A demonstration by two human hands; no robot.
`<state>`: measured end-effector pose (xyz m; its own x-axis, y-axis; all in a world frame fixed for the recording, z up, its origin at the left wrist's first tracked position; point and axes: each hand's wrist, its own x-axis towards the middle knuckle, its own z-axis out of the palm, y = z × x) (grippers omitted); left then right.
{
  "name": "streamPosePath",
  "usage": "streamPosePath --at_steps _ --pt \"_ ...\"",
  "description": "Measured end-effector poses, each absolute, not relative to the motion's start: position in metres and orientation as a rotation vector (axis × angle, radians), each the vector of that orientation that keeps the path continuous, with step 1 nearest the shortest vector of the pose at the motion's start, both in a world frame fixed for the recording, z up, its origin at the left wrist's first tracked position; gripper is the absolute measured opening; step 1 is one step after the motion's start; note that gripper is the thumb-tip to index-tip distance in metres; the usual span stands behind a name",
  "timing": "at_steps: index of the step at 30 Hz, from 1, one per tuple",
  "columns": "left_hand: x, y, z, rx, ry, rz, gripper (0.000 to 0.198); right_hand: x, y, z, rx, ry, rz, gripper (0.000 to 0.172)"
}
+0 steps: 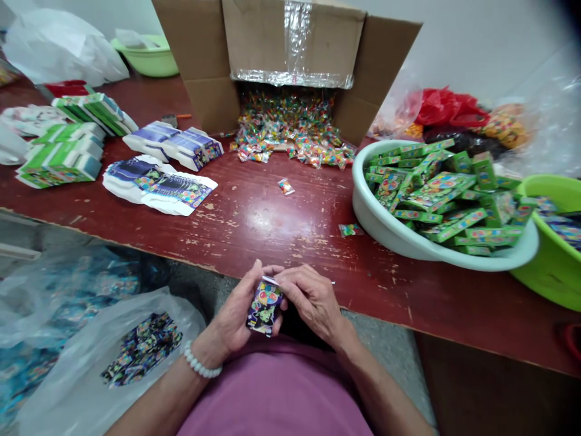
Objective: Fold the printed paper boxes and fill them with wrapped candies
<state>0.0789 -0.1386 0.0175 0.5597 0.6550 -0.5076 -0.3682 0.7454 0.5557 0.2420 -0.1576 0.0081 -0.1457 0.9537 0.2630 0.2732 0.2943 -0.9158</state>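
A small dark purple printed box (264, 306) sits upright in my left hand (238, 312), fingers wrapped round its side. My right hand (311, 300) pinches the top flap of the same box. Both hands are close to my body, just below the near edge of the red table (254, 218). A white bead bracelet (200, 363) is on my left wrist.
A tipped cardboard carton (290, 48) spills wrapped candies (290, 130) at the back. Flat box blanks (158, 181) and stacks (63, 151) lie left. A pale basin (390, 230) of green boxes and a green basin (554, 266) stand right. A plastic bag (91, 363) of purple boxes sits lower left.
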Motion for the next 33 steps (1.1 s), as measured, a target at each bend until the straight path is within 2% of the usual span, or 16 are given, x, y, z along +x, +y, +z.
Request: streamPosePath --at_steps 3,6,8,12,17,22,24,28,30,33 --pt "0.082 -0.141 0.015 0.551 0.911 0.697 0.043 0.243 -0.157 0.007 -1.228 -1.449 1.11 0.013" --pt "0.084 -0.144 0.013 0.628 0.979 0.674 0.06 0.24 -0.156 0.007 -1.137 -1.161 1.415 0.013" --pt "0.084 -0.143 0.012 0.647 0.976 0.623 0.068 0.238 -0.156 0.007 -1.074 -1.081 1.494 0.012" --pt "0.082 -0.14 0.012 0.736 1.016 0.614 0.064 0.237 -0.157 0.007 -1.122 -1.138 1.4 0.009" --pt "0.081 -0.141 0.014 0.773 0.999 0.613 0.056 0.24 -0.157 0.008 -1.118 -1.137 1.452 0.012" --pt "0.081 -0.138 0.011 0.548 0.994 0.698 0.047 0.242 -0.164 0.014 -1.098 -1.509 1.119 0.007" --pt "0.082 -0.136 0.008 0.501 0.984 0.754 0.042 0.238 -0.17 0.01 -1.155 -1.662 0.921 0.025" --pt "0.09 -0.139 0.005 0.441 0.952 0.805 0.039 0.227 -0.178 -0.003 -1.25 -1.915 0.61 0.084" --pt "0.096 -0.143 0.008 0.482 0.928 0.825 0.036 0.23 -0.181 -0.003 -1.293 -1.983 0.452 0.091" --pt "0.095 -0.135 0.015 0.72 0.876 0.771 0.048 0.26 -0.191 0.016 -1.355 -1.929 0.183 0.078"
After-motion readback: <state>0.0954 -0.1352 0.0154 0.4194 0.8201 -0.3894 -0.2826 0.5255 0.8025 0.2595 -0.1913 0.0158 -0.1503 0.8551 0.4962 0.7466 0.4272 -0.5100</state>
